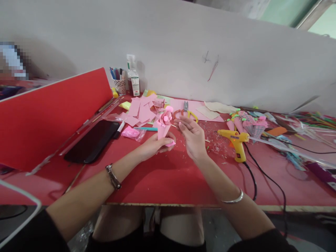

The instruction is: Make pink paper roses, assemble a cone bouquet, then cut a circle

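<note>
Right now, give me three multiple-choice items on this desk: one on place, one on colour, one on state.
1. Where is the glue gun?
A. right of the hands
B. on the phone
C. in the cup

2. What colour is the paper flower?
A. blue
B. pink
C. green

3. How is the flower held?
A. lying loose
B. pinched by the right hand
C. gripped in the left hand

Key: 1 A, it lies on the table beyond the right hand. 2 B, its petals are pink. 3 C, the left fingers wrap its cone; the right hand is open beside it.

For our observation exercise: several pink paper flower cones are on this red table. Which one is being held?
The pink cone at centre, gripped by the left hand. The other cones lie untouched to the right, beyond the yellow glue gun.
</note>
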Demonstrator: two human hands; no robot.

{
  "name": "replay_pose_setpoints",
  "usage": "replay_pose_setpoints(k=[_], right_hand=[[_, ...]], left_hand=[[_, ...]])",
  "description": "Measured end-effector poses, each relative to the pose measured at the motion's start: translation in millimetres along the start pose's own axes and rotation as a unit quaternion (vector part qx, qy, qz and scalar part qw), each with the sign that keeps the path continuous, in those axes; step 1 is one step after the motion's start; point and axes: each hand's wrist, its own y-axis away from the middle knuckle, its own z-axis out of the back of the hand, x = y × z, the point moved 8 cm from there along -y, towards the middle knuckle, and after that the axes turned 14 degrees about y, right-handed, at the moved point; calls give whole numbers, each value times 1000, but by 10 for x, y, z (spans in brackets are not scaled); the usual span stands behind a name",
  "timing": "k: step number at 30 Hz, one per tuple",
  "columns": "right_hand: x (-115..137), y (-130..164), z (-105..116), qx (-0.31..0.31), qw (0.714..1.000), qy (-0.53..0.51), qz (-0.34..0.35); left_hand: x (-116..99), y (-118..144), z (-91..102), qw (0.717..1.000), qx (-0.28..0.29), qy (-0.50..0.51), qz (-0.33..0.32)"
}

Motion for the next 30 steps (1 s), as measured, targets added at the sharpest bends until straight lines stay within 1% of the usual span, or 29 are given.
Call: replay_pose_setpoints(k=[4, 7, 11, 14, 16, 19, 23, 26, 28, 30], right_hand=[[84, 25, 11, -8, 999, 36, 23], [232, 65, 26, -18, 992, 93, 78], [469, 195, 12, -36, 968, 171, 178], [580, 316, -72, -14, 943, 227, 244], [607, 374, -121, 7, 929, 253, 271], [602, 395, -135, 16, 922, 264, 282], [567, 356, -97, 5, 928, 258, 269], [556, 339, -92, 7, 929, 260, 263], [589, 351, -103, 5, 917, 281, 283], [643, 379, -128, 1, 896, 308, 320]], left_hand=[[-6, -4, 19, 1000, -12, -10, -1], [-9, -5, 19, 1000, -18, -10, 0], [10, -11, 21, 1000, -20, -8, 7], [31, -26, 33, 1000, -16, -3, -1], [43, -35, 41, 1000, -12, 1, -9], [55, -40, 62, 1000, -21, 1, -14], [45, -31, 87, 999, -43, -11, -11], [31, -26, 83, 999, -48, -10, -9], [27, -25, 71, 999, -45, -9, -9], [28, -26, 67, 999, -47, -4, -10]])
